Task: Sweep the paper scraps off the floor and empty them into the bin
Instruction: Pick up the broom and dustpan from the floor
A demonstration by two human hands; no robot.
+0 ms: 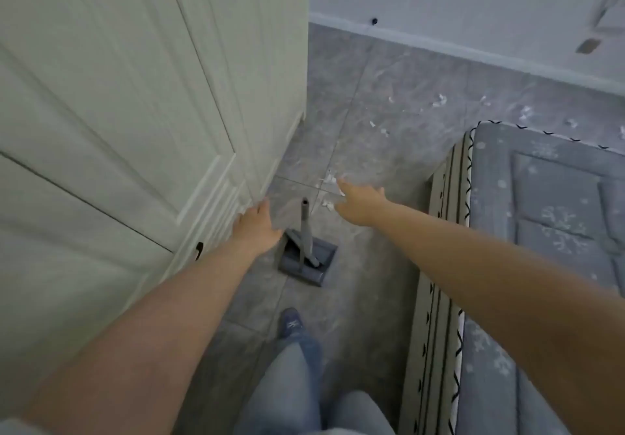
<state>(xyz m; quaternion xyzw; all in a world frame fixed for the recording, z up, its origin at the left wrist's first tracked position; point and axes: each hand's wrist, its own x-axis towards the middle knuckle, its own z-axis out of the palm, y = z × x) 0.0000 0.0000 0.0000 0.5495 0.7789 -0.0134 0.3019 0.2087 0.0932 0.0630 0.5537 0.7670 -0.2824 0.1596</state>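
Note:
A grey dustpan [316,262] stands on the tiled floor with its upright handle [306,228] pointing toward me. My left hand [257,228] hovers open just left of the handle, near the wardrobe's base. Stretched forward, my right hand [360,203] is open to the right of the handle, fingers spread, holding nothing. White paper scraps [329,181] lie on the floor just beyond my right hand. More paper scraps [439,100] are scattered farther off toward the wall. No bin is in view.
A white wardrobe [135,113] fills the left side. A bed with a grey patterned quilt [548,231] borders the right, leaving a narrow strip of grey floor [372,96] between them. My foot in a blue shoe [291,323] stands behind the dustpan. A white wall lies ahead.

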